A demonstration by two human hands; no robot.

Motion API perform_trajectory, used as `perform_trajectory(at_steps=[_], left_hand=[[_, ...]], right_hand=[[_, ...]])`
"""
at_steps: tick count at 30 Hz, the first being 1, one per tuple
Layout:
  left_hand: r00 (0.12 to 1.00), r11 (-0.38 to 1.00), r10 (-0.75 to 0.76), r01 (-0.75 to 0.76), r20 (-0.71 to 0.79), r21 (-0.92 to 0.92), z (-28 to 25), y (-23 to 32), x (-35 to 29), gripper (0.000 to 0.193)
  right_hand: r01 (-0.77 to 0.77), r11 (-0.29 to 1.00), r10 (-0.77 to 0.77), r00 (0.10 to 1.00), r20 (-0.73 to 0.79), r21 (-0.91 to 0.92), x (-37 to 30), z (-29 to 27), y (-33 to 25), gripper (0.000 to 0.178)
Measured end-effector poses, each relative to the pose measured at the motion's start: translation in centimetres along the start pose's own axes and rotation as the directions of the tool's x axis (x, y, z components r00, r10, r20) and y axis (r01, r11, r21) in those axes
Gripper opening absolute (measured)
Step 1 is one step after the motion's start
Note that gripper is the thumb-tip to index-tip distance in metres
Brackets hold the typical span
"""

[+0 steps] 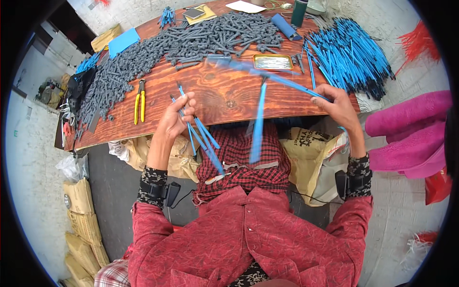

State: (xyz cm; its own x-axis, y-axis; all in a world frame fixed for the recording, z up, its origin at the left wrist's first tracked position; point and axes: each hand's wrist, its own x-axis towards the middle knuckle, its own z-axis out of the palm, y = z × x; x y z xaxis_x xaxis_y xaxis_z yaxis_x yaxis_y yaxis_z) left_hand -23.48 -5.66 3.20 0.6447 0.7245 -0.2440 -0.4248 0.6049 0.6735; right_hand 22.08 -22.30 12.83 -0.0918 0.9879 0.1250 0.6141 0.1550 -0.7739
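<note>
We see the left fingers [190,103], left of centre, curled closed round several blue sticks [205,131]; the right fingers [327,90], right of centre, pinch another stick [295,85] (its far end blurs). Much looks undone, we judge: grey parts [205,38] lie loose across the surface [215,103]. Whether the blue heap [349,57], upper right, is finished, we cannot tell.

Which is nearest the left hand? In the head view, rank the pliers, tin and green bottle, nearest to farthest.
1. Pliers, on the left hand's left.
2. Tin, ahead and to the right.
3. Green bottle, farther back, also right.
</note>
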Motion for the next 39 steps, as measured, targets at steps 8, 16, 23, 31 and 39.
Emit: perform_trajectory(at_steps=[8, 16, 23, 31, 39], left_hand=[[0.971, 0.962, 0.233, -0.239, -0.060, -0.133, 4.4, -2.7, 4.0, 0.028], [0.948, 0.946, 0.310, -0.315, -0.077, -0.073, 7.8, -2.5, 6.2, 0.039], [0.932, 0.936, 0.344, -0.350, -0.114, -0.044, 8.0, -2.7, 7.2, 0.053], [0.927, 0.931, 0.351, -0.361, -0.136, -0.057, 8.3, -2.9, 6.5, 0.050], [0.914, 0.915, 0.388, -0.398, -0.121, -0.068, 8.2, -3.6, 7.5, 0.052]], right_hand=[[-0.013, 0.871, 0.121, 0.974, -0.189, 0.491, 1.4, 8.6, 2.0, 0.018], [0.015, 0.985, 0.054, 0.919, -0.391, 0.171, 1.0, 13.1, 0.0, 0.015], [0.079, 0.987, -0.136, 0.872, -0.470, -0.138, 0.3, 15.5, -0.4, 0.018], [-0.047, 0.806, 0.225, 0.947, -0.231, 0.590, -0.1, 17.2, 1.0, 0.017], [0.030, 0.866, 0.231, 0.862, -0.452, 0.499, 0.3, 20.2, -0.2, 0.012]])
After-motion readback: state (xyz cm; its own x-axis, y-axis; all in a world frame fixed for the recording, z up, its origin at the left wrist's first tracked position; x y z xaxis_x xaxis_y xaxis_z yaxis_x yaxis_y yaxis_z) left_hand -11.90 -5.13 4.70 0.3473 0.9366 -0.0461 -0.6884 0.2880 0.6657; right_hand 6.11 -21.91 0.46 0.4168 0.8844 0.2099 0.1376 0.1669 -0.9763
